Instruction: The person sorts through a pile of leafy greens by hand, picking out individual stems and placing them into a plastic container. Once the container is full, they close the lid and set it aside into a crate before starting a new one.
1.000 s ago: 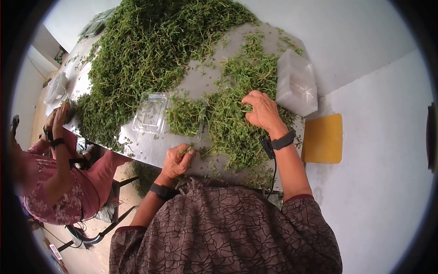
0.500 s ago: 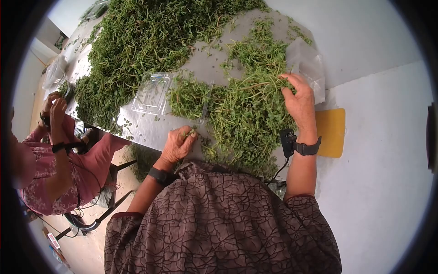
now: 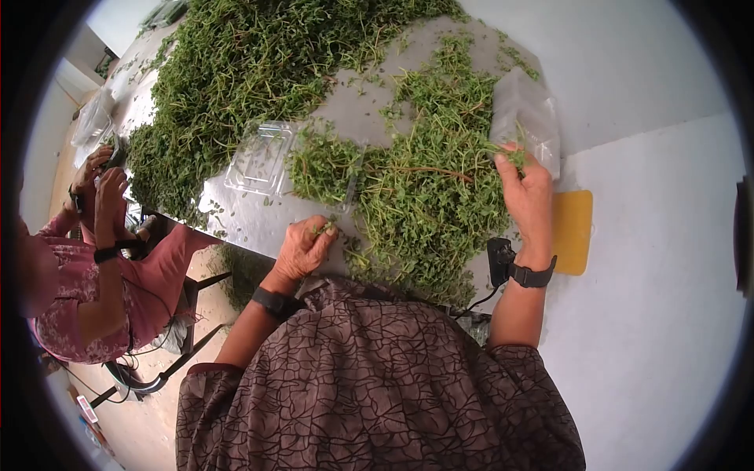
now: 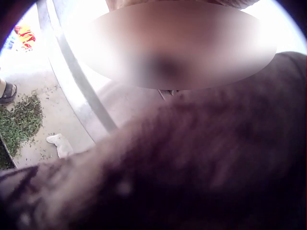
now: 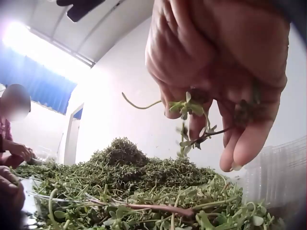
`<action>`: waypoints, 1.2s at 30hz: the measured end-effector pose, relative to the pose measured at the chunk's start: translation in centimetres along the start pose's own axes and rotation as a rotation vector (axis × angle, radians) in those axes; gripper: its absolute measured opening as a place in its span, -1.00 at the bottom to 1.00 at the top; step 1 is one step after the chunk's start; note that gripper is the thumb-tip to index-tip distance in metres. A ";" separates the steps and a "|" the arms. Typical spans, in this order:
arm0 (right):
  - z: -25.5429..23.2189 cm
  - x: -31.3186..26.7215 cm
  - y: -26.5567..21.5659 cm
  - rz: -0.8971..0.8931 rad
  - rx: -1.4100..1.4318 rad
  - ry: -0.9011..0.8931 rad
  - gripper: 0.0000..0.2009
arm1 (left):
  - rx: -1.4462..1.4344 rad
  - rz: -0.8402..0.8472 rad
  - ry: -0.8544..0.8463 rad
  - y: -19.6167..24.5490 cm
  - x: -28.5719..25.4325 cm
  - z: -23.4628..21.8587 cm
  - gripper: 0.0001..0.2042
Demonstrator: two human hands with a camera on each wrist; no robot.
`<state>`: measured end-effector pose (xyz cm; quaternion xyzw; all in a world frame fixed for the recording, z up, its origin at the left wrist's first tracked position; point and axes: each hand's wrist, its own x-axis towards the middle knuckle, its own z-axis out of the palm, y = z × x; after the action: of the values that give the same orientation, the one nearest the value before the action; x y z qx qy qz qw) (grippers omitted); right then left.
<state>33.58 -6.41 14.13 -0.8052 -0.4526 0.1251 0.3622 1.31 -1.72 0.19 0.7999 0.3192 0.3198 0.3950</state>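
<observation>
1. The right hand (image 3: pixel 528 196) is lifted at the far right edge of the herb pile (image 3: pixel 428 196), its fingers (image 5: pixel 249 139) curled loosely downward around a few leafy sprigs (image 5: pixel 192 112); thin stems dangle between thumb and fingertips.
2. The left hand (image 3: pixel 305 247) rests near the table's (image 3: pixel 251 228) front edge, fingers bent inward and pinching a small green sprig (image 3: pixel 323 228), with loose herbs just beyond its fingertips.
3. Only the right wrist view shows the sprigs from below, hanging clear above the pile, with a thick reddish stem (image 5: pixel 153 207) lying under the fingers. The head view alone shows both hands and the whole spread of greens. The left wrist view is filled by blurred dark patterned cloth, so the left fingers cannot be seen there.
4. An open clear clamshell box (image 3: pixel 263 157) lies beyond the left fingers: its left half looks empty, the right half (image 3: pixel 326 169) holds a heap of herbs.
5. A stack of clear plastic containers (image 3: pixel 528 118) stands just past the right fingertips; nothing can be made out inside them.
</observation>
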 end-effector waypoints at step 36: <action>-0.1 1.6 -3.2 -0.047 0.129 0.114 -0.90 | -0.091 -0.031 -0.004 0.1 0.1 -0.3 -0.69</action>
<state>32.47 -4.05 16.63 -0.7751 -0.4409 0.0993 0.4415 1.21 -1.54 0.45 0.7766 0.3158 0.3264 0.4366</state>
